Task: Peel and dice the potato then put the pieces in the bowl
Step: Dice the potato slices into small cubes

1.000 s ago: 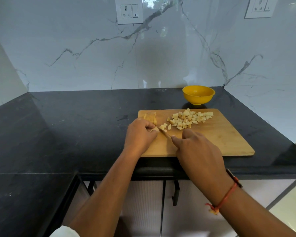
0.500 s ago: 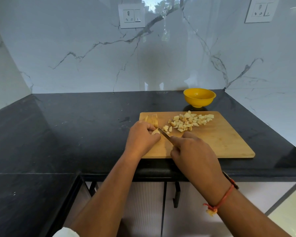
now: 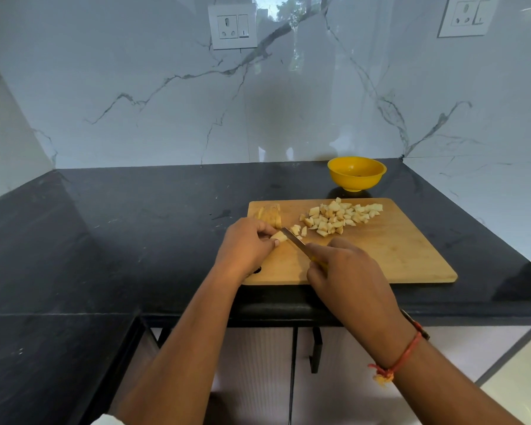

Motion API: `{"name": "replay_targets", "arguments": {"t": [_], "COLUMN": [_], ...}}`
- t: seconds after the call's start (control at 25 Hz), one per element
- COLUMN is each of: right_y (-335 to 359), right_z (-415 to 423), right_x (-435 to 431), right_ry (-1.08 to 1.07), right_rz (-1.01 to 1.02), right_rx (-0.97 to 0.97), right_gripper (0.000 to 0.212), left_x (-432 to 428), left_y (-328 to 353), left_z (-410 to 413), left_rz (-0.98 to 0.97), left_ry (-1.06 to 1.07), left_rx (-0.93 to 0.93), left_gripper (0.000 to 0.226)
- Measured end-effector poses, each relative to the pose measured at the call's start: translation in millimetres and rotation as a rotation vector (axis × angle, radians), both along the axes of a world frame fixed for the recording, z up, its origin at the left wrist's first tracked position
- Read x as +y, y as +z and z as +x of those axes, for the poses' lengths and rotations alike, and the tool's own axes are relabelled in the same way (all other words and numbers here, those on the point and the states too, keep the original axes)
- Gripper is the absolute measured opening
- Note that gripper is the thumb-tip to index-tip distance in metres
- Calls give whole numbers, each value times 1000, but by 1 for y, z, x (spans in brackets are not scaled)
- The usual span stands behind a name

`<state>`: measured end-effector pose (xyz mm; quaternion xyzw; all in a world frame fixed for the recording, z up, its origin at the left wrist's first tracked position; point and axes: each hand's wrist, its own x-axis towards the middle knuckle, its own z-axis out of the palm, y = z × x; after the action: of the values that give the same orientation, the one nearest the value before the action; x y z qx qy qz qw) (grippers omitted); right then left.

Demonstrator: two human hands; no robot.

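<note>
Fingers (image 3: 264, 230) of the left hand (image 3: 246, 246) curl down over a pale, peeled chunk of potato (image 3: 279, 236), pinning it to the rectangular wooden cutting board (image 3: 396, 256) near its left edge. And the right hand (image 3: 347, 271) is wrapped round a narrow steel-bladed knife (image 3: 292, 238), a sliver of yellow handle showing under the knuckles, forefinger stretched toward the blade. The blade runs diagonally, tip pointing away and left, its edge right against the chunk's exposed end. Just past the blade, a few small loose potato cubes (image 3: 298, 230) lie on the board. Further right, toward the far edge, sits a spread heap of diced potato pieces (image 3: 341, 217). At the far left corner, a stack of uncut potato slices (image 3: 270, 213) waits just beyond the left knuckles. Beyond the board, near its far edge, stands the round yellow plastic bowl (image 3: 356, 173) on the black stone countertop (image 3: 135, 225); no potato is visible in it. A red thread bracelet (image 3: 406, 352) circles the right wrist.
</note>
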<state>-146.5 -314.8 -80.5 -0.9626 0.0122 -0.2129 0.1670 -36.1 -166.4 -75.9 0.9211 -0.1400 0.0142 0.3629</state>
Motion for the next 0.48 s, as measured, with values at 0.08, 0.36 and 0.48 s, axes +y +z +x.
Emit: {"name": "replay_targets", "arguments": {"t": [0.08,0.36,0.48], "right_y": [0,1,1], "right_z": [-1,0,1], "right_x": [1,4,7], "right_ry": [4,12,20], "right_rz": [-5,-36,-55], "right_rx": [-1,11,34], "right_gripper": [39,38,39], "left_x": [-1,-1,-2], "left_y": [-1,-6,-9], "left_z": [0,1,0], "left_rz": [-17,-84,-74], "left_ry": [13,48,73], "left_rx": [-6,-11,-66], "left_gripper": [29,25,19]}}
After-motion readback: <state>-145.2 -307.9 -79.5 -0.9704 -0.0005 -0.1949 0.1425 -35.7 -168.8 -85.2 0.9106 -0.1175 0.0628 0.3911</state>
